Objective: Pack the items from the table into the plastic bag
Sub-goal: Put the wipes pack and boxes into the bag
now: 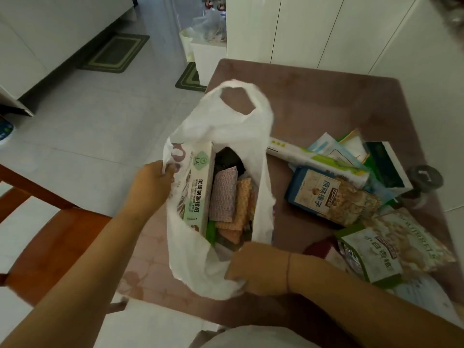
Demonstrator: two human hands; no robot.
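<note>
Left hand (155,180) gripped the nine-o'clock rim of the plastic bag (221,131), right hand (253,270) its six-o'clock rim. The hazelnut pouch (324,194) lay on the table at two o'clock from the nearer right hand, long axis crosswise.

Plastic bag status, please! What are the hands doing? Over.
Left hand grips plastic bag rim, right hand grips near side. Foil box, cloths inside. Snack packs unpacked on table.

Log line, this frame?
left hand: grips plastic bag rim | right hand: grips near rim | foil box: inside bag | hazelnut packet: on table
</note>
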